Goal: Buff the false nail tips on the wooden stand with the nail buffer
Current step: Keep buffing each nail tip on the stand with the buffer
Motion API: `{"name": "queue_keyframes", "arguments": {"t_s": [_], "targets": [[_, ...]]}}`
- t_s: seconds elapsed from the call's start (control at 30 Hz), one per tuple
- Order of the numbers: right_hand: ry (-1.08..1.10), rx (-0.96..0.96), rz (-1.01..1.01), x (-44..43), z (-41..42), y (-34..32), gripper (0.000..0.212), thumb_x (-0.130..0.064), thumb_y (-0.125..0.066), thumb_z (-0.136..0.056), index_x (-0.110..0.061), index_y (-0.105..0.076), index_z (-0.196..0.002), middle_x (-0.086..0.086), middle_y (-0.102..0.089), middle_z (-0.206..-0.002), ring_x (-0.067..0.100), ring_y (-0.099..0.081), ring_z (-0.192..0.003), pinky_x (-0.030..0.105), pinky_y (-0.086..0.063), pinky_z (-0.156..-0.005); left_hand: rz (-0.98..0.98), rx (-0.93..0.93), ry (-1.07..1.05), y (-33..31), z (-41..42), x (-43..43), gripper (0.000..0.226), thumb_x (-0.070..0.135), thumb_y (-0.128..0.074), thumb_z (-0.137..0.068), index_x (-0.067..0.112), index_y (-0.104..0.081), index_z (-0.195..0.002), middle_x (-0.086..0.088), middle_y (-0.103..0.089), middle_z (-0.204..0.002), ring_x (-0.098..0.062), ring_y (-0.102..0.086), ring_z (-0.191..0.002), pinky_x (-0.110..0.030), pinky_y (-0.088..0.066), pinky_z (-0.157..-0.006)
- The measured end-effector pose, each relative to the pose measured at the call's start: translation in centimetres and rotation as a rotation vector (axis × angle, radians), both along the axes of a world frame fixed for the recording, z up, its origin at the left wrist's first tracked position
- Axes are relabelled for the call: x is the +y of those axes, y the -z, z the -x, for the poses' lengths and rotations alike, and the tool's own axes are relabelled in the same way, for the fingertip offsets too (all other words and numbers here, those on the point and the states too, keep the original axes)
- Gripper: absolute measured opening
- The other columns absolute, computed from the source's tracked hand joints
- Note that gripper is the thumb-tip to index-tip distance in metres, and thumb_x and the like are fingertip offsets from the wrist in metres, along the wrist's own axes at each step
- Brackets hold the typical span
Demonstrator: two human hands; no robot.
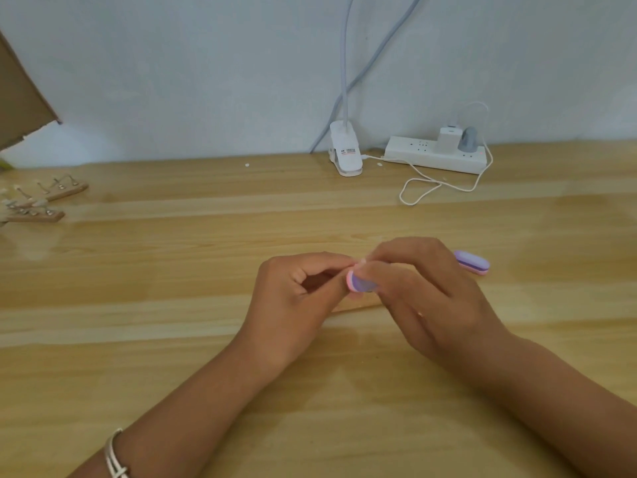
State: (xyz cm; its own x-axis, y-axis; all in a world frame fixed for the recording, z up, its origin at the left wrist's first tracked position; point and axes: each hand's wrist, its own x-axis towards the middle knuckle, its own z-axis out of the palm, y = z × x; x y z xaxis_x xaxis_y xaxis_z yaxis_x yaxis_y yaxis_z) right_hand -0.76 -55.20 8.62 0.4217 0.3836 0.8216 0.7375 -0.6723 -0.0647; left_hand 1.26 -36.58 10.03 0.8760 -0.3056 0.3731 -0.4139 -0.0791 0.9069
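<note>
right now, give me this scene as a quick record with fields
left hand: pinches a small pale false nail tip
right hand: holds the purple nail buffer against it
wooden stand: mostly hidden under both hands
spare stands: far left on the wooden table
back edge: clip lamp base, power strip

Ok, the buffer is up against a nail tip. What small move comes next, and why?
Probably one short stroke of the buffer across the nail tip. The right hand grips the buffer with its end at the pale tip, the left hand pinches that tip to steady it, and the wooden stand lies just below.
</note>
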Motion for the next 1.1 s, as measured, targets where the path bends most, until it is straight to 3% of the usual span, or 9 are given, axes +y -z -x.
{"name": "queue_keyframes", "arguments": {"t_s": [0.23,0.33,0.47,0.63,0.7,0.8,1.0,1.1], "targets": [[0.065,0.048,-0.072,-1.2,-0.5,-0.2,0.033,0.013,-0.064,-0.088,-0.005,-0.068,-0.114,0.012,-0.064,-0.107,0.024,-0.061,-0.1,0.026,-0.048,-0.09,0.015,0.055,0.003,0.0,-0.1,0.0,0.009,0.019,-0.071,-0.084,0.016,-0.078,-0.09,0.003,-0.075,-0.075,-0.012,-0.073,-0.071,-0.026,-0.056,-0.056],[-0.018,-0.014,-0.019,0.0,0.0,0.0,0.031,0.007,-0.06,-0.093,-0.012,-0.06,-0.118,0.012,-0.065,-0.106,0.025,-0.062,-0.097,0.028,-0.048,-0.089,0.015,0.025,0.042,-0.1,0.2,0.0,0.017,0.026,-0.069,-0.083,0.017,-0.078,-0.095,0.001,-0.076,-0.077,-0.014,-0.073,-0.072,-0.032,-0.056,-0.057],[0.047,0.024,-0.033,-0.9,-0.6,-0.2,0.039,0.013,-0.063,-0.087,-0.013,-0.061,-0.115,0.012,-0.065,-0.104,0.025,-0.062,-0.096,0.026,-0.047,-0.087,0.02,0.06,0.031,-0.2,0.1,0.0,0.013,0.022,-0.069,-0.085,0.016,-0.078,-0.093,0.003,-0.076,-0.078,-0.012,-0.073,-0.072,-0.035,-0.057,-0.059],[-0.018,0.041,-0.07,-0.8,-0.3,0.0,0.03,0.004,-0.06,-0.093,-0.011,-0.06,-0.118,0.002,-0.058,-0.114,0.018,-0.059,-0.104,0.021,-0.043,-0.094,0.03,0.093,0.075,-0.1,-0.1,0.0,0.014,0.022,-0.07,-0.086,0.012,-0.077,-0.093,-0.003,-0.076,-0.081,-0.017,-0.074,-0.075,-0.03,-0.055,-0.058],[-0.052,0.022,-0.036,-0.4,-0.2,0.2,0.032,0.006,-0.059,-0.092,-0.013,-0.058,-0.118,0.004,-0.058,-0.112,0.019,-0.059,-0.103,0.022,-0.043,-0.094,0.031,0.111,0.112,-0.1,-0.1,0.1,0.017,0.025,-0.068,-0.087,0.013,-0.077,-0.094,-0.005,-0.076,-0.083,-0.018,-0.074,-0.076,-0.03,-0.056,-0.059],[0.035,0.048,-0.035,-1.4,-0.7,-0.1,0.037,0.009,-0.062,-0.087,-0.015,-0.058,-0.115,0.007,-0.062,-0.107,0.017,-0.059,-0.1,0.014,-0.04,-0.091,0.087,0.161,0.151,-0.2,-0.3,0.2,0.017,0.022,-0.064,-0.09,0.009,-0.075,-0.09,-0.007,-0.074,-0.079,-0.021,-0.072,-0.074,-0.025,-0.054,-0.058],[-0.017,-0.025,-0.047,-0.2,0.0,0.0,0.024,-0.001,-0.056,-0.098,-0.014,-0.057,-0.119,0.004,-0.059,-0.111,0.02,-0.06,-0.1,0.024,-0.046,-0.092,0.127,0.246,0.299,-0.5,-0.4,0.3,0.022,0.013,-0.051,-0.098,0.004,-0.068,-0.087,-0.01,-0.064,-0.067,-0.027,-0.068,-0.065,-0.032,-0.052,-0.057],[0.022,-0.076,0.049,-0.4,0.0,0.0,0.034,0.01,-0.059,-0.09,-0.014,-0.058,-0.115,0.008,-0.063,-0.105,0.026,-0.063,-0.093,0.027,-0.048,-0.086,0.104,0.276,0.317,-0.6,-0.4,0.5,0.023,0.014,-0.05,-0.095,0.0,-0.065,-0.085,-0.007,-0.056,-0.061,-0.026,-0.065,-0.06,-0.035,-0.051,-0.058]]}}
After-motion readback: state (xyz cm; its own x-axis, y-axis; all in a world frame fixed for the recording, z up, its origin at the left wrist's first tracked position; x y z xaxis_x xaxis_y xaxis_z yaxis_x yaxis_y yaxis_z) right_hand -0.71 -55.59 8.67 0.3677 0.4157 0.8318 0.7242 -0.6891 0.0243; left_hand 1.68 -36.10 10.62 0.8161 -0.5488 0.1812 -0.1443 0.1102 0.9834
